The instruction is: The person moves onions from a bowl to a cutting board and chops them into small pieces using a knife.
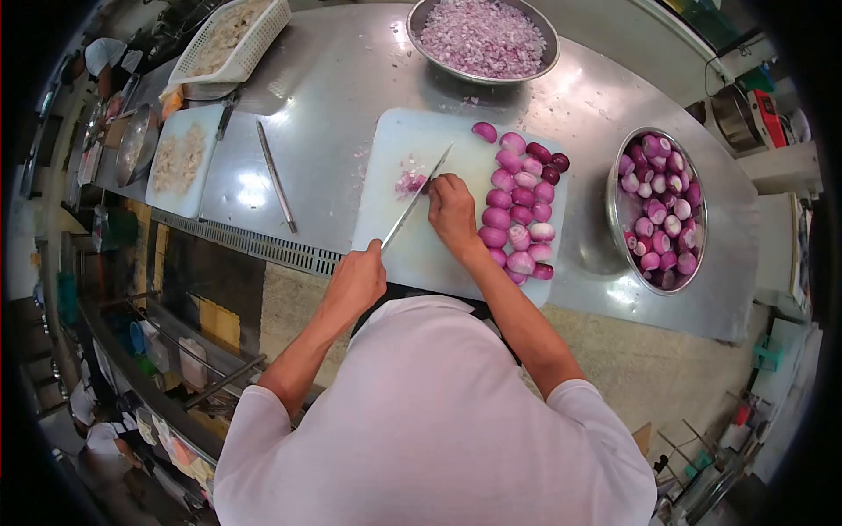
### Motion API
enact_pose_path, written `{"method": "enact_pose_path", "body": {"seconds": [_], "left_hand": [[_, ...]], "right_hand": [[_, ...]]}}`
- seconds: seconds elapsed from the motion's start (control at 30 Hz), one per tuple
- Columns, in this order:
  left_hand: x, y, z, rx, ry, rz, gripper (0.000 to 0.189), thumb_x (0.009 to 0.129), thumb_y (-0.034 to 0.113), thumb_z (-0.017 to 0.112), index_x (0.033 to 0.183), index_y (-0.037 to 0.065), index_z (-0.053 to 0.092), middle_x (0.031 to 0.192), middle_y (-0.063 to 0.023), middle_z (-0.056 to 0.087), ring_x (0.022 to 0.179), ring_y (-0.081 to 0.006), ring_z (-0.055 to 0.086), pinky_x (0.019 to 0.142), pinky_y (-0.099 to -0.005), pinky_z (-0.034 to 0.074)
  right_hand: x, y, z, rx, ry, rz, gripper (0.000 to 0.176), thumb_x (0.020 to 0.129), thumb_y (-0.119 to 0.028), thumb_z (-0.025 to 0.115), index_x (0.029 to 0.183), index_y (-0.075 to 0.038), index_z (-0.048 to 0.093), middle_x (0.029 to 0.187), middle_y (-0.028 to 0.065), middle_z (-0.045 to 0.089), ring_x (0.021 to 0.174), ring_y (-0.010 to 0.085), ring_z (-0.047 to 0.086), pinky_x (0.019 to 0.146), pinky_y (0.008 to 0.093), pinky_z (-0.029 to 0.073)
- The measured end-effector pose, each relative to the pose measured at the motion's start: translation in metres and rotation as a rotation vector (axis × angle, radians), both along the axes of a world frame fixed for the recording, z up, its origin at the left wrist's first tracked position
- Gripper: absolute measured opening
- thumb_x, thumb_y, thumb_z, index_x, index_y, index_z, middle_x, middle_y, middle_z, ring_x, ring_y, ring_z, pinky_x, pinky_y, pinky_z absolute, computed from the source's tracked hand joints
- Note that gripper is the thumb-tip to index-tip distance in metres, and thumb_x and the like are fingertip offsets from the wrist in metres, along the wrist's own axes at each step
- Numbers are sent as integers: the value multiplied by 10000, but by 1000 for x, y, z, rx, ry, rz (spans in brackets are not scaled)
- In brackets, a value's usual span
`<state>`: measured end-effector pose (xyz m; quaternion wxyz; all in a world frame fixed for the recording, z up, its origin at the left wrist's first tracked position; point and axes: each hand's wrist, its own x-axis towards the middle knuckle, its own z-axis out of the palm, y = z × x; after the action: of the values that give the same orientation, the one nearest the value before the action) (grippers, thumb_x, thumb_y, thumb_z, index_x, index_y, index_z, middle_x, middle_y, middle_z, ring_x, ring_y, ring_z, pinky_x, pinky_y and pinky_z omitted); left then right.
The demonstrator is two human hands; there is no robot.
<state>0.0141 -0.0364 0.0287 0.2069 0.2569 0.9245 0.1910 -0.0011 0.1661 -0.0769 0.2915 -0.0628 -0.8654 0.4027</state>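
The white-shirted shoulders and back take up the near ground and cover the near edge of the white cutting board (395,140), so its front corners are lost to sight. The left arm runs forward with the elbow bent, and the left hand (355,279) is clenched round the handle of a knife (417,197); the handle itself is buried in the fist. The blade lies on a slant, its long axis going from near-left to far-right, tip pointing away from the person and toward the far side of the board. The right arm reaches in from the other side, and the right hand (452,213) sits knuckles-up against the blade with the fingers curled under. What lies beneath them is hidden, so I can't tell whether it grips anything. Just left of the blade is a small heap of chopped purple bits (409,182). A band of peeled shallots (519,206) lines the board's right side. On the steel tabletop (333,79), right of the board, stands a metal bowl (611,206) of more peeled ones. To the left lie a long steel rod (276,175) and a second board (180,158). Farthest off is a large bowl (414,35) of chopped pieces. The rounded frame edges are dark and hard to make out.
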Motion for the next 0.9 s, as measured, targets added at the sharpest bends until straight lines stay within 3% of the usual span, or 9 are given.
{"method": "enact_pose_path", "body": {"seconds": [0.1,0.3,0.57,0.9], "left_hand": [[-1,-2,-16,-7,3,-14,207,809,-15,563,1001,-86,530,685,-261,614,691,-462,622,631,-525,485],[-1,-2,-4,41,27,45,110,822,-11,550,903,-65,498,670,-283,600,726,-486,617,667,-539,482],[-4,-7,-19,35,60,67,177,830,-7,552,984,-90,529,701,-281,618,716,-471,630,644,-526,491],[0,11,4,67,-9,107,197,816,-24,546,999,-98,546,744,-286,634,757,-472,636,661,-533,495]], "right_hand": [[-3,-1,-2,5,15,-8,57,801,36,581,833,1,614,869,170,606,821,372,584,734,446,493],[-3,1,3,40,-14,-3,77,790,33,584,827,-2,641,888,173,626,827,370,595,733,452,499],[-7,-3,4,-64,-118,20,94,775,38,587,832,13,657,878,194,623,782,397,616,719,470,507],[-11,5,4,-60,-111,15,123,766,57,587,846,38,679,849,213,618,789,401,622,730,468,511]]}}
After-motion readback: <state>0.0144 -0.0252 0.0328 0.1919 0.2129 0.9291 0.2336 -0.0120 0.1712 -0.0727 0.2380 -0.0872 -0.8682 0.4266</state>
